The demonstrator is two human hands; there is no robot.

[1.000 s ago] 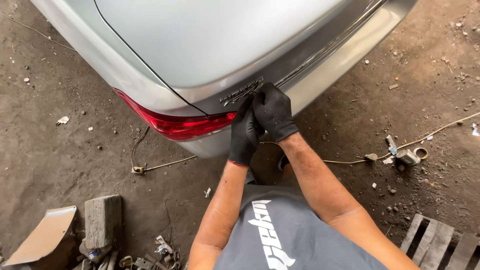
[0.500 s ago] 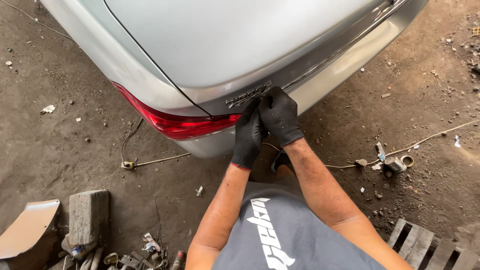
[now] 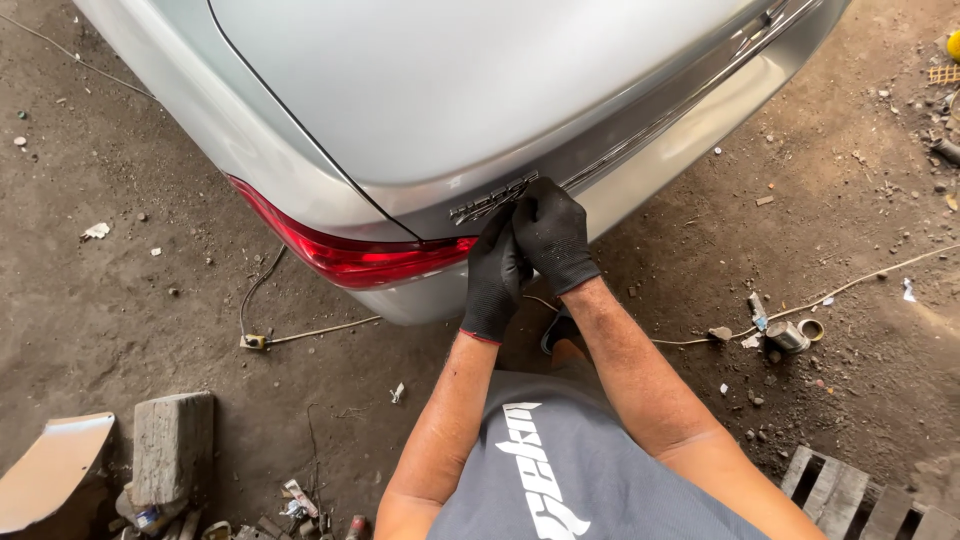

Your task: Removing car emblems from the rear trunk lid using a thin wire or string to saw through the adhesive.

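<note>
I look down on the rear corner of a silver car (image 3: 480, 90) with its trunk lid and a red tail light (image 3: 350, 255). A chrome badge (image 3: 490, 200) sits on the rear edge of the lid. Both my hands wear black gloves and press together at the right end of that badge. My left hand (image 3: 495, 275) reaches up with fingers at the badge, beside the tail light. My right hand (image 3: 553, 235) curls over the lid edge right next to it. Whether either hand holds a tool is hidden.
Dirt floor all around. A wire with a small plug (image 3: 255, 340) lies left of me. A concrete block (image 3: 172, 445) and a bent metal panel (image 3: 50, 470) lie at lower left. Small cans and scraps (image 3: 785, 335) lie at right, a wooden pallet (image 3: 850, 495) at lower right.
My hands have stayed at the badge, shifting only slightly along the lid edge. The view has drifted a little, so the car and floor sit slightly differently in frame.
</note>
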